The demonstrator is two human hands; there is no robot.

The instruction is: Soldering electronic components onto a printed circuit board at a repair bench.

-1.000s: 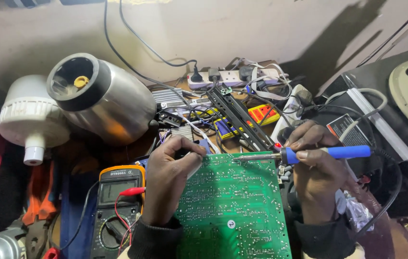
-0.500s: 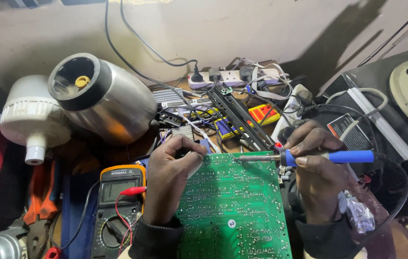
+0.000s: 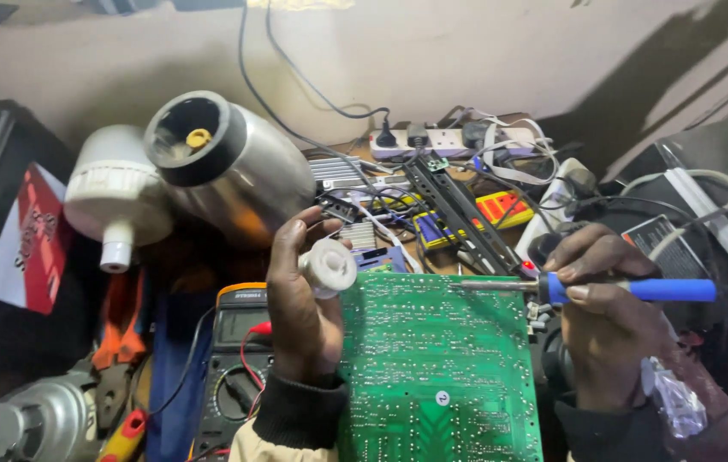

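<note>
Cluttered with cables, tools and parts, the counter [image 3: 210,265] fills the frame below a pale wall. At lower centre a green circuit board [image 3: 436,368] lies solder side up. The left hand [image 3: 304,299] is at the board's upper left corner, its grip closed on a small white spool [image 3: 328,267]. The right hand [image 3: 603,316], at centre right, pinches a blue-handled soldering iron [image 3: 603,289], tip over the board's top edge. A multimeter [image 3: 235,376] sits lower left, a steel canister [image 3: 227,162] upper left, a power strip [image 3: 449,141] against the wall.
</note>
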